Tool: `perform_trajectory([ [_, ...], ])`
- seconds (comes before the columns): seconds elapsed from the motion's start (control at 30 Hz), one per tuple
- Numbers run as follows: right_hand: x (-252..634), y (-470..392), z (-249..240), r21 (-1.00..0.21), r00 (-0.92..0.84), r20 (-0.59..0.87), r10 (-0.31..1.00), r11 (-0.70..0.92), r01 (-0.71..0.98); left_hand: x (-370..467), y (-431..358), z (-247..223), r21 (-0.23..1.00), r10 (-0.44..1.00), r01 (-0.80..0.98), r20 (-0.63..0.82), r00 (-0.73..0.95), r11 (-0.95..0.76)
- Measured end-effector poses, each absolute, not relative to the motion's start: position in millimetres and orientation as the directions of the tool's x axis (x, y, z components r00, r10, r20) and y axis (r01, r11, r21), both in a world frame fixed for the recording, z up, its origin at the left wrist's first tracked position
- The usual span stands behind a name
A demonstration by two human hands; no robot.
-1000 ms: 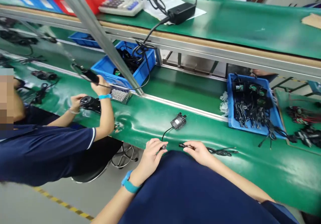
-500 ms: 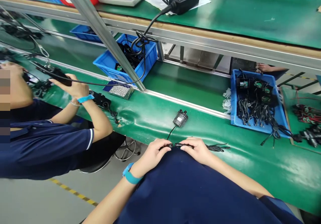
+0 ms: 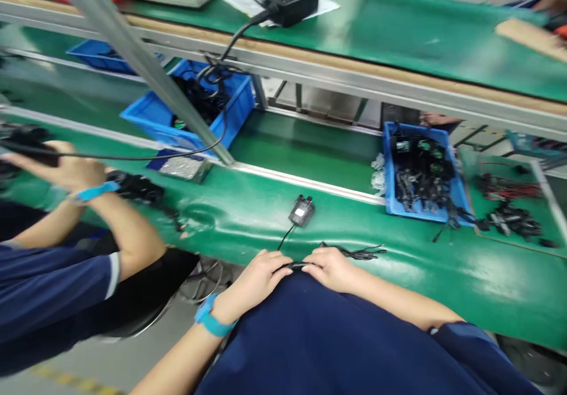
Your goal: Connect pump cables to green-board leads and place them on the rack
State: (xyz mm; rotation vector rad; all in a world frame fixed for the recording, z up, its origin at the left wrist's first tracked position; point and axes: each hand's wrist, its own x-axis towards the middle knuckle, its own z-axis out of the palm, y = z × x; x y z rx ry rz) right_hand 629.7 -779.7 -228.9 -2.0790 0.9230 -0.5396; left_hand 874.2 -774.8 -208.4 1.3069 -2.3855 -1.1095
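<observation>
2 hands meeting, left hand [image 3: 254, 280] and right hand [image 3: 330, 268] fingers pinching black cable [image 3: 297, 264] (joined ends)

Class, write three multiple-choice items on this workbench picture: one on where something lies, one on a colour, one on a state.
1. Where does the small black module lie?
A. on the green bench surface, ahead of the hands
B. inside a blue bin
C. on the floor

2. What colour is the band on the left wrist?
A. red
B. blue
C. yellow

3. How do the left hand and right hand stand?
A. far apart
B. both flat and empty
C. close together, pinching black connector ends

Answers: 1 A, it sits on the green bench surface. 2 B, the band is blue. 3 C, fingertips nearly meet on the cable.
</observation>
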Motion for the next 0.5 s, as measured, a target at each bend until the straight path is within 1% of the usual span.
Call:
perform_trajectory([
  [0.07,632,-777,-231,-0.807,0.632,0.075,-0.771,-0.419,-0.416,875,-775,-215,0.705,-0.790,-0.621,-0.141,-0.596,0.342],
  [0.1,632,-777,-233,-0.797,0.635,0.091,-0.767,-0.438,-0.415,876,-776,-219,0.711,-0.795,-0.611,-0.121,-0.595,0.349],
  [0.2,630,-778,-243,-0.718,0.663,0.130,-0.738,-0.530,-0.450,874,-777,-232,0.756,-0.810,-0.556,-0.058,-0.584,0.346],
  [0.27,628,-778,-247,-0.687,0.676,0.134,-0.724,-0.560,-0.463,870,-777,-234,0.776,-0.816,-0.525,-0.024,-0.578,0.349],
  [0.5,627,-777,-248,-0.745,0.661,0.080,-0.746,-0.485,-0.457,857,-776,-225,0.744,-0.827,-0.530,0.054,-0.560,0.407],
])
